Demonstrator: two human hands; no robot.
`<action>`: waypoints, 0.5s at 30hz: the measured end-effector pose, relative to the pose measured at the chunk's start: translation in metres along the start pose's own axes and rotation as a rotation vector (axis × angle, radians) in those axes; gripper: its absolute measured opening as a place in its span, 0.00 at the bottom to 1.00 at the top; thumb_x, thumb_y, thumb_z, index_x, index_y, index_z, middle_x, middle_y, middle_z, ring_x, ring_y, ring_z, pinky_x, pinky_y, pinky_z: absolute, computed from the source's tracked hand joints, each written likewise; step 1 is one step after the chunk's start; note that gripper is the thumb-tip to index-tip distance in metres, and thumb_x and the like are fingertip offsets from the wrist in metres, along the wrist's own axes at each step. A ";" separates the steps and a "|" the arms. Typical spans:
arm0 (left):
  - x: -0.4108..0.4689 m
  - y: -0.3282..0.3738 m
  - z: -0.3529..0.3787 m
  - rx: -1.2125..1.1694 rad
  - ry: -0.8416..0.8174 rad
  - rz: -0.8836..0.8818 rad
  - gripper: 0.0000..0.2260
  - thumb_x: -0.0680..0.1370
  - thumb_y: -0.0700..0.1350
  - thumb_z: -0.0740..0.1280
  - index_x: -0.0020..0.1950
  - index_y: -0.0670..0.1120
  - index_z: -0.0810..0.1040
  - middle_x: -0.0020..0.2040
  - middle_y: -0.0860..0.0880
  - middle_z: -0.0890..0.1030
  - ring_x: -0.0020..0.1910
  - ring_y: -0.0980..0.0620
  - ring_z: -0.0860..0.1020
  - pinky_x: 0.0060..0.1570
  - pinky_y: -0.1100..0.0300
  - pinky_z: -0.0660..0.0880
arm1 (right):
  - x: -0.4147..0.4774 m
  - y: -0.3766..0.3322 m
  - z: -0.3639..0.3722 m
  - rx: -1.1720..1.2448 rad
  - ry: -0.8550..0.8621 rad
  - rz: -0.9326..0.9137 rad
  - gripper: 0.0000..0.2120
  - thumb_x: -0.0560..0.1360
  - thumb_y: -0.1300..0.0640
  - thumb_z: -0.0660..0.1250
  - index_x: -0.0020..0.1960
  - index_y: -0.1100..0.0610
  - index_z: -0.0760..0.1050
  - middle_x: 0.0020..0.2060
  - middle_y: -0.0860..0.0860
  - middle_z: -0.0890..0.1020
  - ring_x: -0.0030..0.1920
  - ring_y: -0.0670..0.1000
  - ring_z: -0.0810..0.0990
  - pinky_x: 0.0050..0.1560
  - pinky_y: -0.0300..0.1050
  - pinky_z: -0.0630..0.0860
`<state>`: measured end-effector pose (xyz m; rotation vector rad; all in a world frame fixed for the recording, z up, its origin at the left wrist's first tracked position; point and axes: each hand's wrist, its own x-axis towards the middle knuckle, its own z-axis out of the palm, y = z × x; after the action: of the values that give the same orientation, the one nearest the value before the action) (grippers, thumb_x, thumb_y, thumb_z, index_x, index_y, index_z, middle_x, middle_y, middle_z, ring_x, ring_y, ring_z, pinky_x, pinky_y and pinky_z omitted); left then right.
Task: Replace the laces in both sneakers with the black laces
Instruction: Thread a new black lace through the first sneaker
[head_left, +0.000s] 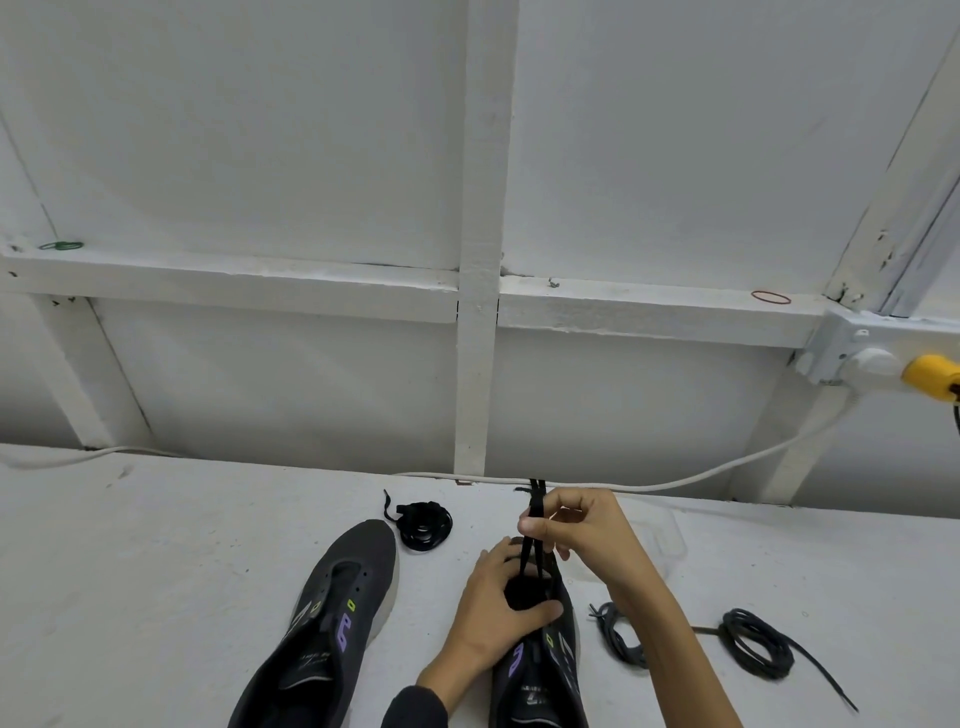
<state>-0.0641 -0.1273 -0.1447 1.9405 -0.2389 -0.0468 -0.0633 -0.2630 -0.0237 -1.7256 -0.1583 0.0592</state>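
Two dark grey sneakers with purple and green marks lie on the white table. The left sneaker (332, 618) has bare eyelets and no lace. My left hand (498, 608) grips the front of the right sneaker (545, 670) and holds it down. My right hand (576, 525) pinches both strands of a black lace (535, 499) and holds them taut above the shoe's toe. A coiled black lace (423, 525) lies beyond the left sneaker's toe.
Two bundles of dark grey laces (621, 636) (758, 644) lie to the right of the right sneaker. A white cable (727, 470) runs along the table's back edge to a socket with a yellow plug (930, 376). White wall framing rises behind.
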 end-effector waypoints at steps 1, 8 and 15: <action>0.000 0.004 -0.001 0.014 -0.035 0.015 0.14 0.67 0.54 0.75 0.51 0.59 0.77 0.53 0.70 0.77 0.59 0.71 0.71 0.72 0.56 0.61 | 0.000 0.000 0.000 0.013 -0.006 0.006 0.09 0.68 0.66 0.76 0.42 0.70 0.80 0.32 0.53 0.83 0.28 0.49 0.73 0.29 0.39 0.69; 0.000 0.008 -0.005 -0.042 -0.093 -0.012 0.15 0.63 0.54 0.75 0.49 0.60 0.80 0.56 0.55 0.80 0.56 0.59 0.78 0.61 0.54 0.75 | -0.002 -0.001 0.003 0.074 0.011 0.002 0.07 0.68 0.69 0.74 0.39 0.72 0.78 0.26 0.53 0.79 0.25 0.51 0.72 0.26 0.41 0.67; -0.002 0.004 -0.008 -0.082 -0.089 -0.010 0.15 0.64 0.52 0.78 0.48 0.61 0.81 0.54 0.51 0.82 0.55 0.59 0.79 0.59 0.63 0.74 | -0.002 -0.014 -0.002 0.161 0.087 -0.142 0.08 0.66 0.73 0.74 0.32 0.64 0.80 0.28 0.53 0.75 0.25 0.49 0.71 0.27 0.38 0.66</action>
<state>-0.0651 -0.1209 -0.1378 1.8602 -0.2826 -0.1476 -0.0660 -0.2627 -0.0094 -1.5490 -0.2057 -0.1050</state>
